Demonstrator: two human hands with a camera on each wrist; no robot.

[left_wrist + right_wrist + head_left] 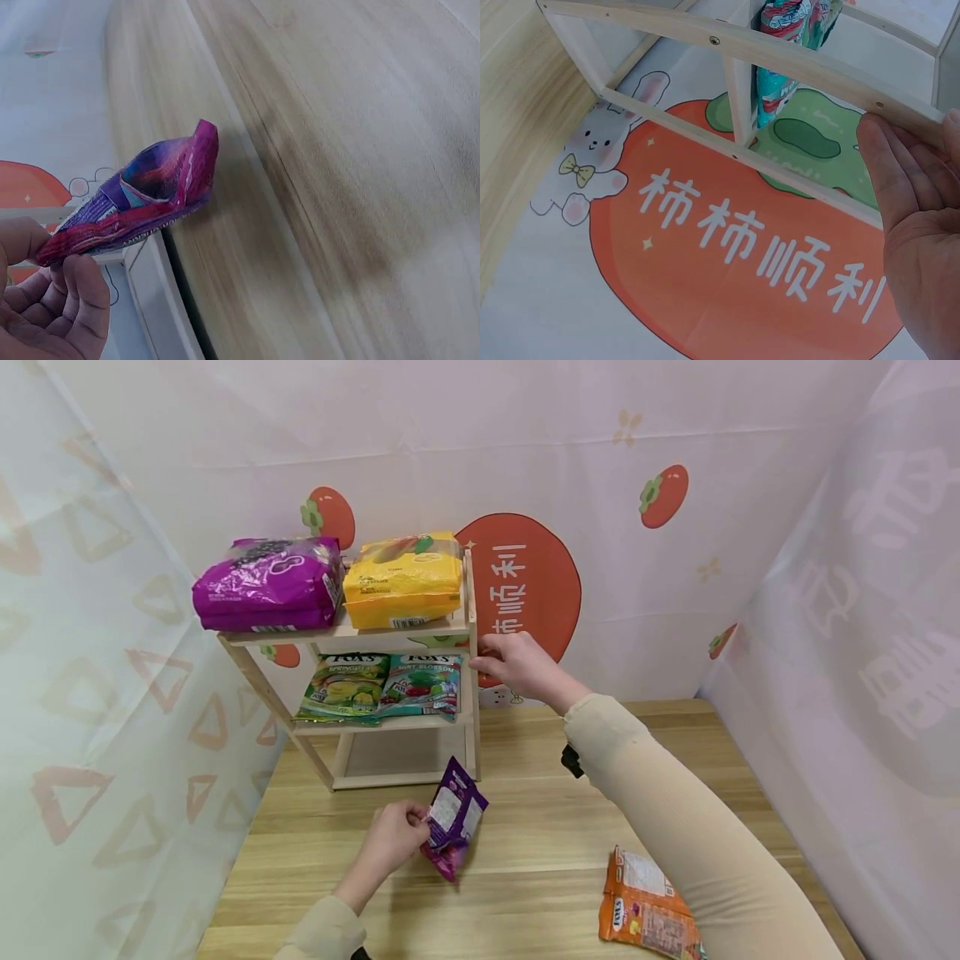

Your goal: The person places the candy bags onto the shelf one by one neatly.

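Note:
My left hand (395, 833) pinches a purple candy bag (454, 817) by its edge, above the table in front of the wooden shelf (472, 727). The left wrist view shows the bag (142, 196) side-on, its pink sealed edge between thumb and fingers. My right hand (523, 665) holds the right front post of the shelf, below the top board. In the right wrist view, fingers and thumb lie on either side of that post (802, 61). A green candy bag (347, 687) and a teal candy bag (422, 685) lean side by side on the middle tier.
On the top tier sit a large purple pack (273, 589) and a yellow pack (405, 583). An orange candy bag (648, 906) lies on the table (540, 852) at the right, partly behind my right sleeve. A printed cloth (600, 610) hangs behind the shelf.

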